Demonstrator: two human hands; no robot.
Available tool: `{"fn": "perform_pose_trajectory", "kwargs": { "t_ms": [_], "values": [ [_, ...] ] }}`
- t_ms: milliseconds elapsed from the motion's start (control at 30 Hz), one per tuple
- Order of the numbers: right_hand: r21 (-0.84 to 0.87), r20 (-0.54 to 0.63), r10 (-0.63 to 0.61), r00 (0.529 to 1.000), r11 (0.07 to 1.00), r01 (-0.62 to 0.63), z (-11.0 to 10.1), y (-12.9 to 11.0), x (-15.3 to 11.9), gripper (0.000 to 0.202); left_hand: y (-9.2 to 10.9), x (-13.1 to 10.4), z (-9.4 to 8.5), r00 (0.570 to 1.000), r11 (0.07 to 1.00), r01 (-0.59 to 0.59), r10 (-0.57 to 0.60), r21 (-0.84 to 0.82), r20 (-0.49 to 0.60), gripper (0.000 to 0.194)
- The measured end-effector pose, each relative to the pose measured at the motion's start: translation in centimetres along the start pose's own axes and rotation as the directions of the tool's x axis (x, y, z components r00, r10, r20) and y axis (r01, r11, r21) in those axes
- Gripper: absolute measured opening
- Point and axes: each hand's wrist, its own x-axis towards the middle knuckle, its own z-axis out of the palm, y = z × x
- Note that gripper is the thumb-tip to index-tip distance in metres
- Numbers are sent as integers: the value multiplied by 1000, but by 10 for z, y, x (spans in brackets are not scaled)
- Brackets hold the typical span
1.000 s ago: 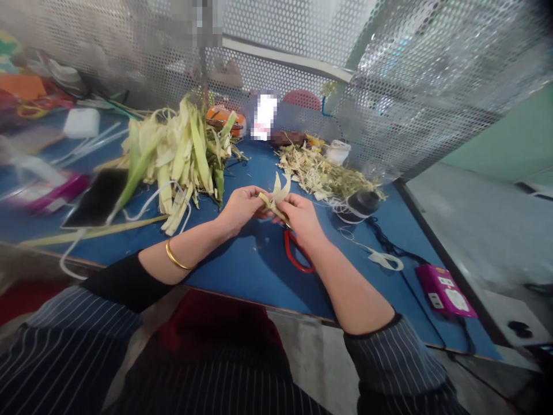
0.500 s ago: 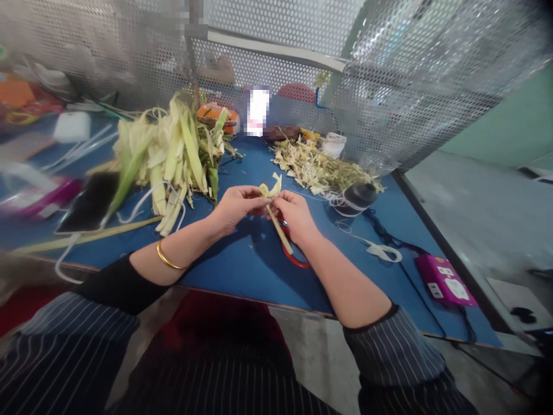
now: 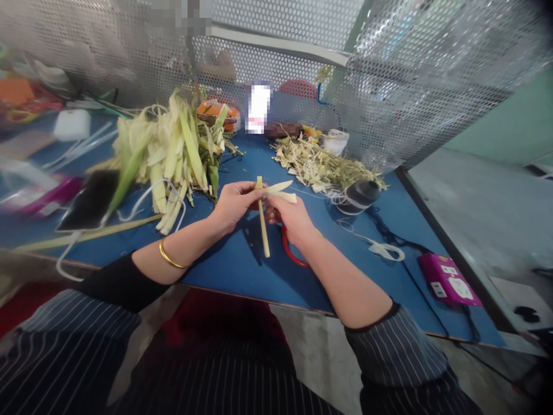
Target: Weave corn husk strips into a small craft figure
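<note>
1. Holds, between thumb and fingers of the left hand (image 3: 235,203), a narrow pale-green strip of plant husk (image 3: 264,233), folded at its upper part, with the long end pointing down over the table.
2. Keeps the right hand (image 3: 294,219) narrow, with fingers curled beside this strip and loose pale ends lying across; cannot tell how firmly it is gripped there.
3. Shows below the right hand red curved scissor handles (image 3: 290,248); cannot tell if held or resting.
4. Works above a blue flat table (image 3: 216,262), with a thin brown front edge.
5. Carries on the table's left part a big bundle of green and cream husks (image 3: 173,153), near a dark-screened phone (image 3: 88,202) with a white cable (image 3: 64,262).
6. Carries on the right part a pile of dry yellowish scraps (image 3: 317,164), a black spool with white thread (image 3: 360,195) just beside it, and a purple power block (image 3: 449,279) near the corner.
7. Closes the far side with a perforated metal screen (image 3: 280,66); shows beyond the right side a pale green wall (image 3: 492,129).
</note>
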Motion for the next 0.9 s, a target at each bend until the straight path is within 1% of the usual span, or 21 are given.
{"fn": "perform_pose_trajectory", "kwargs": {
  "t_ms": [100, 167, 200, 233, 267, 300, 333, 367, 400, 433, 467, 500, 533, 567, 600, 667, 733, 800, 833, 900],
  "values": [
    [-28, 34, 9, 999, 1000, -8, 1, 1, -2, 21, 0, 3, -2, 998, 998, 0, -3, -57, -56, 20],
    [-92, 86, -27, 996, 995, 35, 3, 1, -3, 21, -1, 6, -4, 994, 993, -2, -11, -115, -112, 21],
    [-145, 115, -81, 990, 985, 97, 3, 2, -4, 17, -1, 8, -6, 990, 990, -2, -17, -140, -137, 22],
    [-222, 146, -164, 976, 956, 193, 3, 3, -5, 14, -1, 9, -7, 988, 987, 0, -24, -159, -153, 23],
    [-325, 183, -266, 947, 892, 313, 3, 4, -5, 17, -1, 10, -8, 987, 985, 3, -31, -173, -159, 24],
    [-450, 230, -372, 899, 779, 437, 2, 6, -6, 25, -1, 10, -9, 987, 983, 9, -38, -183, -158, 24],
    [-579, 292, -461, 838, 612, 539, 1, 7, -7, 32, -1, 10, -9, 988, 982, 14, -43, -189, -150, 25],
    [-683, 365, -523, 770, 412, 604, 0, 7, -7, 35, -1, 9, -9, 989, 981, 19, -47, -191, -141, 26],
    [-747, 440, -556, 705, 209, 631, -2, 8, -7, 35, -1, 9, -8, 990, 982, 22, -48, -190, -132, 27],
    [-772, 510, -567, 647, 31, 635, -4, 8, -7, 31, -1, 8, -7, 991, 982, 25, -49, -187, -125, 27],
    [-770, 567, -571, 594, -111, 629, -5, 7, -8, 28, -1, 7, -6, 992, 983, 29, -51, -180, -119, 27],
    [-755, 610, -575, 546, -210, 621, -7, 6, -8, 26, -1, 7, -6, 992, 985, 34, -54, -171, -112, 26],
    [-740, 635, -584, 505, -274, 614, -8, 5, -8, 25, -1, 6, -5, 993, 986, 40, -57, -159, -103, 25],
    [-732, 645, -601, 472, -310, 606, -9, 3, -8, 25, -2, 5, -4, 994, 989, 43, -56, -145, -92, 24],
    [-734, 638, -629, 444, -323, 598, -10, 1, -8, 24, -2, 5, -4, 995, 991, 41, -51, -129, -80, 23],
    [-750, 599, -687, 411, -302, 588, -11, -2, -8, 22, -2, 4, -3, 998, 994, 26, -32, -104, -55, 21],
    [-756, 574, -708, 413, -264, 598, -11, -4, -7, 20, -2, 4, -3, 999, 995, 19, -24, -102, -42, 20],
    [-739, 595, -683, 424, -259, 621, -10, -5, -7, 20, -2, 4, -3, 999, 993, 31, -36, -113, -40, 21],
    [-723, 623, -658, 422, -280, 632, -9, -6, -7, 21, -3, 4, -3, 998, 992, 38, -42, -118, -39, 20],
    [-670, 703, -592, 393, -365, 647, -9, -7, -7, 24, -5, 4, -3, 999, 990, 44, -48, -134, -26, 20]
  ]
}}
